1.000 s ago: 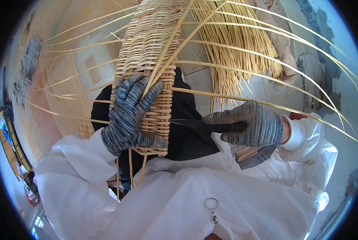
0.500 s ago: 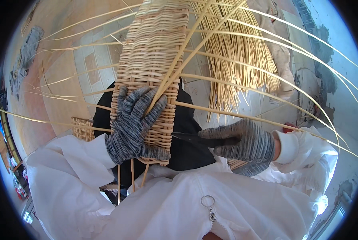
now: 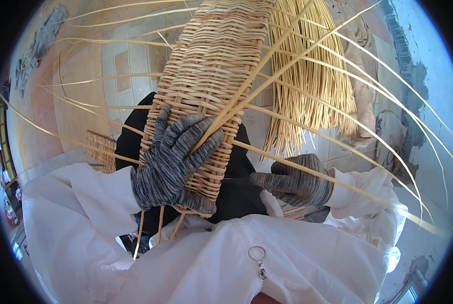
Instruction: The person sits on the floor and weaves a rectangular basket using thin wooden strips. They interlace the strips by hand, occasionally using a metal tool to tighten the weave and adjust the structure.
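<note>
A long woven wicker panel (image 3: 214,66) lies slanted across my lap. My left hand (image 3: 173,157), in a grey knit glove, rests across its near end, fingers on the weave and thumb along the lower edge. Two long cane strands (image 3: 239,101) come out from under its fingers and cross toward the upper right. To the right, my gloved right hand (image 3: 295,180) is closed on a thin pointed tool (image 3: 236,179). The tool's tip points at the panel's right edge; its handle is hidden in the glove, and I cannot tell whether the tip touches.
Loose cane ends (image 3: 378,134) stick out from both sides of the panel, and short ones below it. A thick bundle of cane (image 3: 312,86) lies on the tiled floor beyond. Another woven piece (image 3: 101,149) is at the left. A grey-patched wall (image 3: 434,66) stands right.
The panel's far end has swung right in view, with the crossing strands. My left hand keeps its place on it. My right hand has shifted slightly, and less of the tool shows.
</note>
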A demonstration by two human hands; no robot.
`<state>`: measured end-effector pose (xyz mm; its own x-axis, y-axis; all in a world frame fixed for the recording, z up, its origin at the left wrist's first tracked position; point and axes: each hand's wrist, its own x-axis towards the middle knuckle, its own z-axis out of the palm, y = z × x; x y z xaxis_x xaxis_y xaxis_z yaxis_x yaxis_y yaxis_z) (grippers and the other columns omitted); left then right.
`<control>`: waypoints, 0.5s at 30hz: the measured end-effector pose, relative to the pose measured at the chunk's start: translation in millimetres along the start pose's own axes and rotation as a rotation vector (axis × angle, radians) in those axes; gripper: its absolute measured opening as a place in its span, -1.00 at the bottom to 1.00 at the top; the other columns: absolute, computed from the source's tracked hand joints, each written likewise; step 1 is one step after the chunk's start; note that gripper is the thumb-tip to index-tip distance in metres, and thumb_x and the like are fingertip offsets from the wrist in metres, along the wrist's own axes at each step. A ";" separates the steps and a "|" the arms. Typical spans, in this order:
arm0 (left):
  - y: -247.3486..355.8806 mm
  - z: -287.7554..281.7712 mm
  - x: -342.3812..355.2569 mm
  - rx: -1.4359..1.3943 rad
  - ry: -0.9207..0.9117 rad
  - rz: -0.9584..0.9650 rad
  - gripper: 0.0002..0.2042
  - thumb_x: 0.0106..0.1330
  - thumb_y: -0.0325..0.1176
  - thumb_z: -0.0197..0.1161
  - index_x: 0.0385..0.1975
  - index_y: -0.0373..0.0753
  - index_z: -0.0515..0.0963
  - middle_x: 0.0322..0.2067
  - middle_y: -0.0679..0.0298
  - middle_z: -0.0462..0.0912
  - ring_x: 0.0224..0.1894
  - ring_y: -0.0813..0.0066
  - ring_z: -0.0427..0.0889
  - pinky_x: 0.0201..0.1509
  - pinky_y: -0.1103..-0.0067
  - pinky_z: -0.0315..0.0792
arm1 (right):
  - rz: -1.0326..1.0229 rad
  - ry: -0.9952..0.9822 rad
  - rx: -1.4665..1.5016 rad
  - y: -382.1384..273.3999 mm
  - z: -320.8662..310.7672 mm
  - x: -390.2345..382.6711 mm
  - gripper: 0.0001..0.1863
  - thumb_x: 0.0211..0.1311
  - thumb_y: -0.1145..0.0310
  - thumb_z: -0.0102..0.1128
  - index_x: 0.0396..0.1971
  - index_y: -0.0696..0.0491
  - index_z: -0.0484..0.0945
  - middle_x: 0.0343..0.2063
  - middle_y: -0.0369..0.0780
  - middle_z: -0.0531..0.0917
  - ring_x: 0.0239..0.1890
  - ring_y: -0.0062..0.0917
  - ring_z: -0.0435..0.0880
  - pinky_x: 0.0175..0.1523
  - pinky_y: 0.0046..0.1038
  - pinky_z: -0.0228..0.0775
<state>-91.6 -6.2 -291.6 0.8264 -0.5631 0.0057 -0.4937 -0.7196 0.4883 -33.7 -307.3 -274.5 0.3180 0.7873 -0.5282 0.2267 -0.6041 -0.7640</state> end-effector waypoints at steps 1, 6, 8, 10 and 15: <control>0.0 0.5 -0.3 -0.004 0.005 0.008 0.16 -0.36 0.51 0.18 0.30 -0.18 0.27 0.26 0.00 0.22 0.33 0.00 0.14 0.39 -0.17 -0.35 | -0.134 0.121 -0.022 1.5 2.8 -0.2 -0.59 0.18 0.35 0.28 0.07 -0.13 0.57 -0.39 -0.24 0.62 -0.22 -0.53 0.66 -0.15 -0.53 0.51; -0.3 0.3 -1.0 0.000 -0.014 -0.008 0.18 -0.38 0.51 0.19 0.31 -0.18 0.25 0.27 0.00 0.23 0.34 -0.01 0.14 0.40 -0.14 -0.35 | -0.141 0.220 0.332 -2.0 32.8 -7.2 -0.54 0.16 0.39 0.26 0.10 -0.14 0.54 -0.20 -0.19 0.62 -0.44 -0.43 0.64 -0.26 -0.50 0.51; 0.9 -0.3 -0.3 0.003 -0.004 -0.015 0.16 -0.33 0.49 0.23 0.32 -0.17 0.24 0.27 0.00 0.22 0.34 -0.01 0.14 0.40 -0.13 -0.34 | -0.182 0.285 0.281 -2.7 41.9 -10.1 -0.53 0.17 0.41 0.25 0.13 -0.11 0.52 -0.08 -0.18 0.59 -0.51 -0.46 0.59 -0.30 -0.50 0.50; 1.0 -1.8 1.0 0.005 0.003 -0.016 0.13 -0.29 0.48 0.24 0.32 -0.17 0.23 0.27 0.00 0.22 0.34 -0.01 0.13 0.39 -0.13 -0.33 | -0.125 0.235 0.479 -0.8 43.0 -8.2 -0.48 0.17 0.42 0.24 0.19 -0.07 0.45 0.03 -0.17 0.55 -0.56 -0.51 0.56 -0.36 -0.52 0.48; -1.8 -6.8 3.1 0.001 -0.056 -0.033 0.12 -0.22 0.45 0.27 0.35 -0.17 0.17 0.29 -0.01 0.20 0.36 -0.04 0.11 0.43 0.00 -0.27 | -0.007 -0.388 1.507 -0.5 20.6 0.3 -0.24 0.18 0.47 0.22 0.38 -0.02 0.12 -0.30 -0.21 0.63 -0.66 -0.68 0.44 -0.57 -0.62 0.35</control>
<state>-86.3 -3.8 -286.5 0.8256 -0.5612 -0.0588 -0.4671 -0.7382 0.4866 -52.7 -304.2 -281.9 0.0184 0.9158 -0.4013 -0.9493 -0.1099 -0.2944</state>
